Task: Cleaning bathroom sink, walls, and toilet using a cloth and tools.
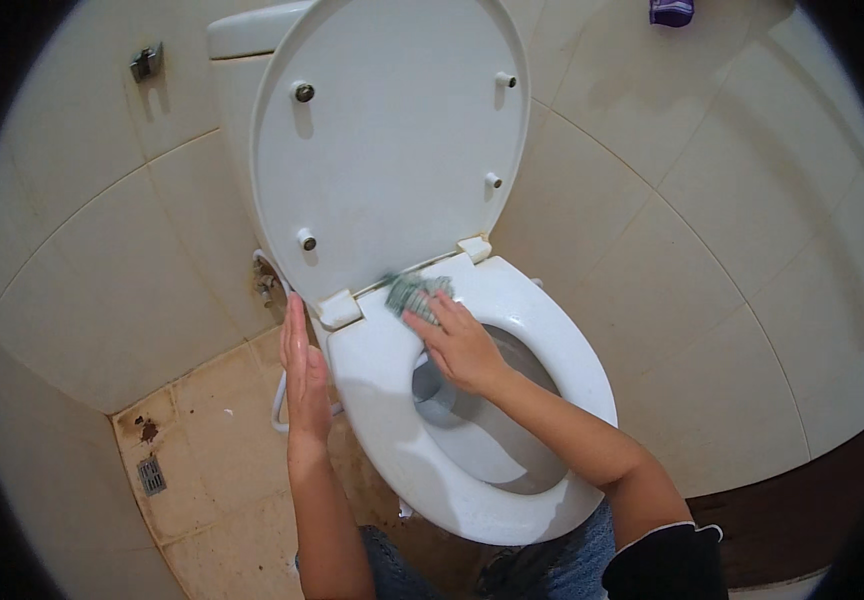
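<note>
A white toilet seat [362,385] lies flat on the bowl, and the white lid [392,130] stands raised behind it. My right hand [460,348] presses a crumpled green-and-white checked cloth [418,297] on the back of the seat, between the two hinges and close to the lid's lower edge. The cloth is slightly blurred. My left hand [304,375] is held edge-on beside the seat's left side, its fingers stretched straight, with nothing in it. Whether it touches the seat I cannot tell. Inside the toilet bowl [437,405] the drain is partly shaded.
The cistern [247,35] stands behind the lid. A stained valve [264,283] with a white hose is low on the left wall. A floor drain [152,476] lies in the tan tiled floor [217,480]. Tiled walls close in on both sides; a purple item [671,11] hangs at the top right.
</note>
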A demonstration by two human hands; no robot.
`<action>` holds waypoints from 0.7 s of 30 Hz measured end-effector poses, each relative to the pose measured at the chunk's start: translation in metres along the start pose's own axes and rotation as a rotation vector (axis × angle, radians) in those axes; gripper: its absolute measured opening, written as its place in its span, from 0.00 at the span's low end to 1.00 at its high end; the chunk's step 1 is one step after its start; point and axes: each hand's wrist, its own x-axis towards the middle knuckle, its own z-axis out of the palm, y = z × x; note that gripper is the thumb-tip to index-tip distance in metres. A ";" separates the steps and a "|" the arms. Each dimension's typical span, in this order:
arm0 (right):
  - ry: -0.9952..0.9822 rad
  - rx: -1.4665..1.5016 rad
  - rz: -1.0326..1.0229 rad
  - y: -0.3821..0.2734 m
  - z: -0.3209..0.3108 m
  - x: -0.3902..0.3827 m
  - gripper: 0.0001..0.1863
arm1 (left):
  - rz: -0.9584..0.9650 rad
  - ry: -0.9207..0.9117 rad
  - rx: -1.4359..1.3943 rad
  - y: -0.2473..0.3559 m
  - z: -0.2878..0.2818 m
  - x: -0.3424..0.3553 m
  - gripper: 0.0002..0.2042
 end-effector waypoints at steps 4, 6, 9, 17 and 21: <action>0.177 -0.356 0.285 0.015 -0.032 -0.030 0.20 | 0.047 0.026 0.054 0.006 0.002 -0.002 0.38; 0.211 -0.357 0.621 0.023 -0.051 -0.048 0.20 | 0.058 0.035 0.052 0.007 0.000 -0.002 0.37; -0.141 -0.439 0.934 0.024 -0.063 -0.064 0.21 | 0.113 0.053 0.020 0.006 -0.001 -0.003 0.36; 0.021 -0.020 0.068 0.052 -0.051 -0.033 0.25 | 0.133 0.096 -0.008 -0.002 0.018 0.007 0.35; -0.314 -0.123 -0.120 0.079 -0.082 -0.090 0.24 | 0.109 0.127 -0.047 -0.006 0.016 0.007 0.33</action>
